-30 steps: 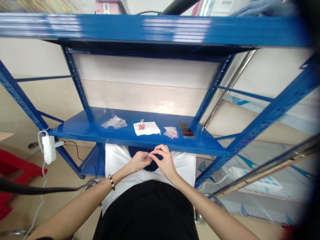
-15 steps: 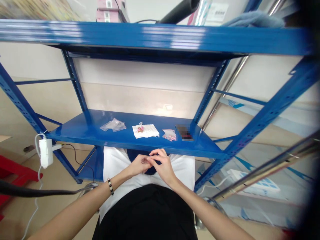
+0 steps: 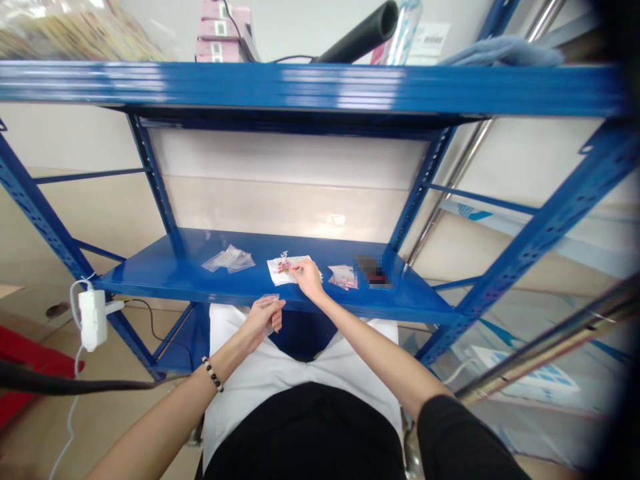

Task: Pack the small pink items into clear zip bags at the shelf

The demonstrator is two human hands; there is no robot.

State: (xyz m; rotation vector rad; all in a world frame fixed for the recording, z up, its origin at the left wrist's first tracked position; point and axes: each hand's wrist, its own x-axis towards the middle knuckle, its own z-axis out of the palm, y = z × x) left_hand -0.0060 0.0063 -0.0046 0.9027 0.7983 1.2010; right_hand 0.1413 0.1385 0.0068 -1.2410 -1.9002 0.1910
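Observation:
My left hand (image 3: 265,319) is closed on a clear plastic bag (image 3: 271,298), held in front of the shelf edge above my lap. My right hand (image 3: 309,278) reaches over a white cloth pouch (image 3: 279,277) lying on the blue shelf. Its thumb and fingertips are pinched at a small heap of pink and gold bead-like pieces (image 3: 283,267) on the pouch; whether a piece is between them is too small to make out. Right of this hand lies a clear bag with pink pieces inside (image 3: 344,277).
Several flat clear bags (image 3: 229,259) lie on the left of the blue shelf (image 3: 175,273). A blurred-out dark phone-like object (image 3: 373,271) rests at its right. An upper blue shelf beam (image 3: 310,87) crosses overhead. A white power strip (image 3: 93,320) hangs at the left post.
My hands have parted. The right one has moved up and forward to the heap on the pouch; the left has shifted slightly left, with the clear bag now visible in it.

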